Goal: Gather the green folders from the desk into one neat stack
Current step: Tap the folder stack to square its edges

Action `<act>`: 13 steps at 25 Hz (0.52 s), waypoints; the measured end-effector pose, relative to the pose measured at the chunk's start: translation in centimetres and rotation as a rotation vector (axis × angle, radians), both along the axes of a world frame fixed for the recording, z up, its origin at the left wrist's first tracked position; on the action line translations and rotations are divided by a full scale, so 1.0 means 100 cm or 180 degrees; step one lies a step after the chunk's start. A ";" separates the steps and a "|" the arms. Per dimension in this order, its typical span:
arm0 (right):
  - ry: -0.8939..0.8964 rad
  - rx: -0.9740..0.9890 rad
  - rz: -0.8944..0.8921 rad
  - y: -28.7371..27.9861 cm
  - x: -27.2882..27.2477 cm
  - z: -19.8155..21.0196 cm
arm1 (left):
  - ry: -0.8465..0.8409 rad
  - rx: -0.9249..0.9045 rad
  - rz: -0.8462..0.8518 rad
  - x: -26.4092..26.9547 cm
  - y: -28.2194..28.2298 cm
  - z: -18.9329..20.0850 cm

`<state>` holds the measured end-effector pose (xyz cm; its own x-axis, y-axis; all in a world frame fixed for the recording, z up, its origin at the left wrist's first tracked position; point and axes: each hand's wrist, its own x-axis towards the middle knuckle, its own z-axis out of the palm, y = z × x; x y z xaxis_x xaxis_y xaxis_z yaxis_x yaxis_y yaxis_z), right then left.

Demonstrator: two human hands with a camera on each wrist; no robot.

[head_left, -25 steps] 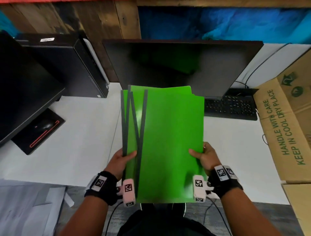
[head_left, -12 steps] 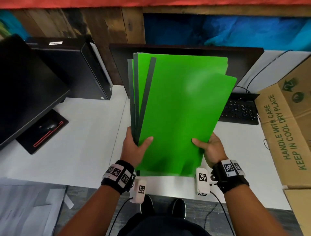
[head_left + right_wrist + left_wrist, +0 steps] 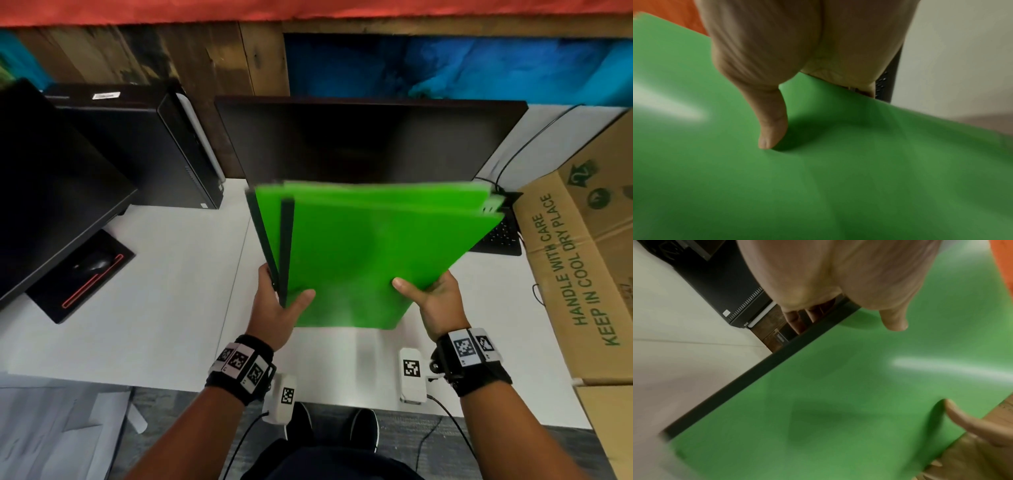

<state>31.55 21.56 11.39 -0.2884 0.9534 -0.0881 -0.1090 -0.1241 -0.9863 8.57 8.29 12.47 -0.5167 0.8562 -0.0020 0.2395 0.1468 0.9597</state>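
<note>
Several green folders [image 3: 370, 246] with dark spines are bunched together and held above the white desk [image 3: 154, 291], fanned unevenly and motion-blurred. My left hand [image 3: 277, 305] grips the spine side at the lower left, thumb on the top cover. My right hand [image 3: 431, 298] grips the lower right edge, thumb on top. In the left wrist view the thumb presses the green folders [image 3: 838, 394] beside the dark spine. The right wrist view shows my thumb flat on the green folders [image 3: 818, 178], with my fingers hidden underneath.
A black monitor [image 3: 370, 140] stands right behind the folders, with a keyboard [image 3: 500, 236] partly hidden at the right. A second monitor [image 3: 51, 192] and a computer tower [image 3: 144, 147] stand at the left. A cardboard box [image 3: 582, 267] borders the desk's right side.
The folders were first lifted up and away from me, then swung down and to the right; the covers now fan out wider. Both hands have kept their hold.
</note>
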 end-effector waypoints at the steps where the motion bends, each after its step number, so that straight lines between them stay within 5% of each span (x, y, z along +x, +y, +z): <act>1: -0.0095 0.0012 0.0008 -0.001 0.001 -0.005 | -0.0054 0.0007 -0.0006 0.001 0.000 0.000; 8: -0.0297 0.0105 0.0014 -0.008 0.001 -0.011 | -0.0350 0.1190 0.0491 0.011 0.019 0.057; 13: -0.0360 0.0189 -0.0045 -0.011 -0.004 -0.009 | -0.0043 0.1085 0.1143 0.015 0.042 0.080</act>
